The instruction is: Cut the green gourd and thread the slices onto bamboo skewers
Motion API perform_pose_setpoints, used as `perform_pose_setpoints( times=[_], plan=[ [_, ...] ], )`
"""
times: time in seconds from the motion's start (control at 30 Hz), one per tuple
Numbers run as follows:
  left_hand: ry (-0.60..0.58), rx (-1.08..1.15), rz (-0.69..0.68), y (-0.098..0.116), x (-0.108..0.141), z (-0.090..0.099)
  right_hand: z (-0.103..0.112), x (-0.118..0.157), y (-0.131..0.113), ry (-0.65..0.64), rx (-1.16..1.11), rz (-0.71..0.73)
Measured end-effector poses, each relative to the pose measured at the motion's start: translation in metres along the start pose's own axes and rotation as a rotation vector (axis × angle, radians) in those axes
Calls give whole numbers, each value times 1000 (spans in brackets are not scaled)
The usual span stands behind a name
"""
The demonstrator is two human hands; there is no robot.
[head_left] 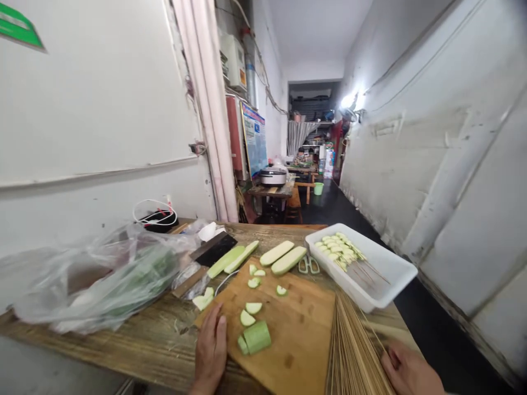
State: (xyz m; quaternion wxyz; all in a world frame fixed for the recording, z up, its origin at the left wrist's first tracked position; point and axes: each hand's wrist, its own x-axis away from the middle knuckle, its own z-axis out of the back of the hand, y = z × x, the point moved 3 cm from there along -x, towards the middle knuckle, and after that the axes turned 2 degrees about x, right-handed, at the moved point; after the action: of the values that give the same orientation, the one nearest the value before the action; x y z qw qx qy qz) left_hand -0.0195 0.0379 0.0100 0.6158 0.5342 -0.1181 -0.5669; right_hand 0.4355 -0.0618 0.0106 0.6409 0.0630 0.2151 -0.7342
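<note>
Open and empty, both hands: left hand [209, 351] upright against the near edge of the cutting board, fingers pointing away from the body, right hand [411, 373] low at the table's near corner, just beside the skewers, gripping nothing. Across the wooden table [123, 351], a bulging clear plastic bag [99, 280] on the left, a white plastic tray [362, 263] on the right. On the bamboo cutting board [288, 345], near the left hand, a zucchini chunk [257, 337]: light, stiff, probably slick on its cut faces, so best pinched across the skin. Fanned bamboo skewers [354, 356] alongside, springy and thin. Nearby zucchini slices [247, 318], thin and easily snapped.
</note>
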Motion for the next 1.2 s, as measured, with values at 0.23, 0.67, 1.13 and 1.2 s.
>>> perform_pose_setpoints(
  times=[0.23,0.67,1.13,1.2],
  plan=[
    [50,8,102,8,-2,15,26,-4,-25,-54,40,-16],
    [48,-11,15,17,-2,18,91,56,-109,-33,-282,102],
    [-160,-102,-374,62,25,17,33,72,-197,-364,-1170,-177],
    [-283,-231,-442,81,35,10,32,75,-195,-438,-1286,-246]
  ],
)
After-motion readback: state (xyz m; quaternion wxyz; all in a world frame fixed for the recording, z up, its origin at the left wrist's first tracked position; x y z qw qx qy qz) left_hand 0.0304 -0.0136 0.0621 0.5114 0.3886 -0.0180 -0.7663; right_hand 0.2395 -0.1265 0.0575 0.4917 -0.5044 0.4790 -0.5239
